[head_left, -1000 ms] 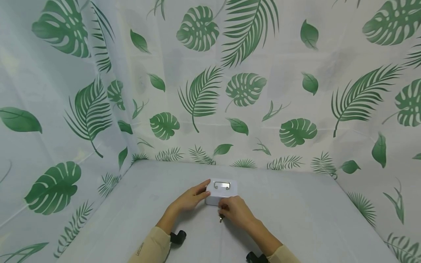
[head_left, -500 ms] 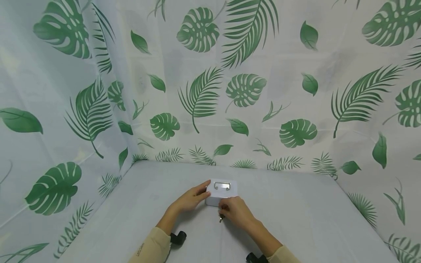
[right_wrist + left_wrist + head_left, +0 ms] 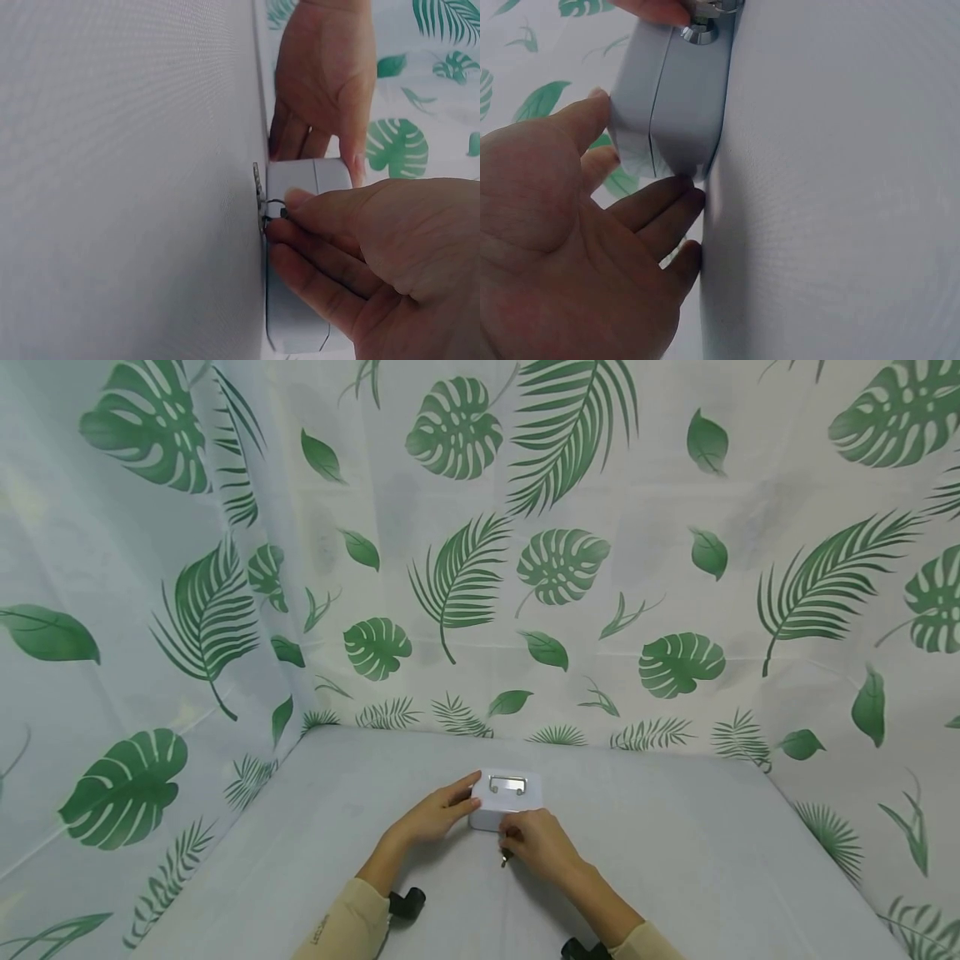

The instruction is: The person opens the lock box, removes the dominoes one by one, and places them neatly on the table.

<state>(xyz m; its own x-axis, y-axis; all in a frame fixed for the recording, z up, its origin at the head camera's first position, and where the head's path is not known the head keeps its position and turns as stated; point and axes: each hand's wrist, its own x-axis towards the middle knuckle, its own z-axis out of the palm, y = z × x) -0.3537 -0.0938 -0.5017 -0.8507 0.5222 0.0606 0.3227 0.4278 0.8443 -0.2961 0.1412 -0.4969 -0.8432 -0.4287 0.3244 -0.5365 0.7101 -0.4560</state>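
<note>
A small white cash box (image 3: 483,820) with a metal handle (image 3: 507,785) on its shut lid sits on the table. My left hand (image 3: 429,815) rests against the box's left side, thumb near the lid's front edge and fingers fairly straight along the side. At the box's front, my right hand (image 3: 543,843) pinches a key (image 3: 284,214) between thumb and curled fingers. The key is at the round silver lock (image 3: 700,34); its blade is hidden. A ring with another key (image 3: 259,187) hangs below the fingers.
The box stands on a white-covered table (image 3: 675,852). White curtains with green leaf prints (image 3: 562,564) rise behind and at the sides. Black wrist mounts (image 3: 407,903) sit by both sleeves.
</note>
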